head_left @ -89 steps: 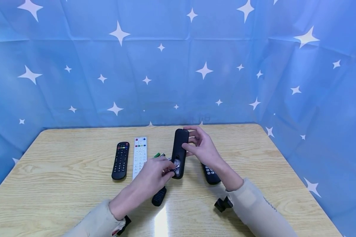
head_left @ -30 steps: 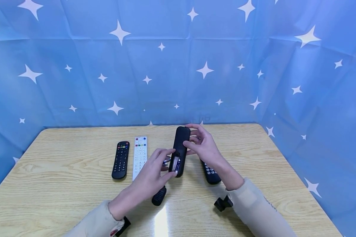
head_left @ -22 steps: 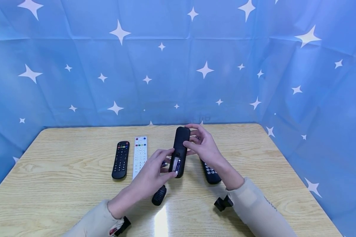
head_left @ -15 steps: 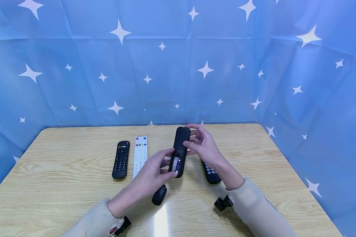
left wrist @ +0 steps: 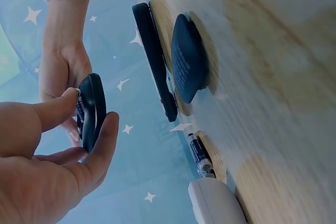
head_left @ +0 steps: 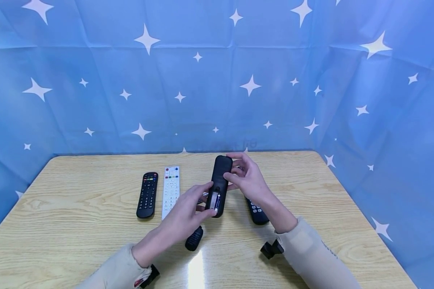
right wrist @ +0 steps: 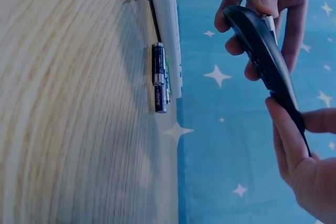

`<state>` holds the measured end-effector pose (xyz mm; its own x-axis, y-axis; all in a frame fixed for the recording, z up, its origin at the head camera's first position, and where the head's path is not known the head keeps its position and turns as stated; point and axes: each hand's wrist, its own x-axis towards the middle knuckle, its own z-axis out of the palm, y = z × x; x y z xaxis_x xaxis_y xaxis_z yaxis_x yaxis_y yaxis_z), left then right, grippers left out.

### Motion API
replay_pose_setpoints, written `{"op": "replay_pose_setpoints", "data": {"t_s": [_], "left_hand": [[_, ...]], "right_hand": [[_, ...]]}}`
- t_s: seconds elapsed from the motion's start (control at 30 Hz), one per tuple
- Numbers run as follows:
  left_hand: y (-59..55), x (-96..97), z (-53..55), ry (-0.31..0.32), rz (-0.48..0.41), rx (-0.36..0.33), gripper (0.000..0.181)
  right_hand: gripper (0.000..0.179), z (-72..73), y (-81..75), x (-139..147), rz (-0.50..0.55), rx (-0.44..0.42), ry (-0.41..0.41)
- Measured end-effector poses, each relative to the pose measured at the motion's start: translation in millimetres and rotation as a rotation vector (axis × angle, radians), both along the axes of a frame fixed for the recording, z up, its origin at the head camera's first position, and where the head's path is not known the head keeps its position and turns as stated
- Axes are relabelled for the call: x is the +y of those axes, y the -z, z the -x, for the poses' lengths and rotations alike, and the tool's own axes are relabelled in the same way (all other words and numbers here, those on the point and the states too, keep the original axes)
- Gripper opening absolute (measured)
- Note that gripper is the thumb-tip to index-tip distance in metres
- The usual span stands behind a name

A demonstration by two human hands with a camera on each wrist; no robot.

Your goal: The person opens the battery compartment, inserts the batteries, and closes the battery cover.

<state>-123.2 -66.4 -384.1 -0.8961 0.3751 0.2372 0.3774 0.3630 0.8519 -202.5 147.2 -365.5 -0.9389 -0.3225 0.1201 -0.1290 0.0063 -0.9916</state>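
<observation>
Both hands hold a black remote control (head_left: 222, 170) above the table, its back turned up and its battery compartment uncovered. A dark blue battery (head_left: 217, 201) lies in that compartment; a pale strip shows beside it. My left hand (head_left: 184, 210) grips the lower end, thumb (left wrist: 63, 109) pressing at the compartment and fingers on the far side. With fingers and thumb, my right hand (head_left: 251, 181) holds the upper end. In the right wrist view, loose batteries (right wrist: 159, 69) lie on the table beneath the remote. The left hand partly hides them in the head view.
On the wooden table (head_left: 94, 224) lie a black remote (head_left: 147, 196) and a white remote (head_left: 171, 186) to the left. A smaller dark object (head_left: 194, 239) lies below the left hand, and another black remote (head_left: 258, 212) sits partly under the right forearm.
Three seconds ago my left fingers pinched a battery at the compartment. Now the battery lies inside, and that hand grips the remote's lower end. Over the last second, hardly anything has moved.
</observation>
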Motion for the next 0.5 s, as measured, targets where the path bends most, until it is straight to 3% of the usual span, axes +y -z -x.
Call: {"op": "replay_pose_setpoints", "data": {"t_s": [0.5], "left_hand": [[1.8, 1.3, 0.4, -0.028, 0.065, 0.069, 0.067]], "right_hand": [[0.057, -3.4, -2.4, -2.4, -0.018, 0.014, 0.008]]}}
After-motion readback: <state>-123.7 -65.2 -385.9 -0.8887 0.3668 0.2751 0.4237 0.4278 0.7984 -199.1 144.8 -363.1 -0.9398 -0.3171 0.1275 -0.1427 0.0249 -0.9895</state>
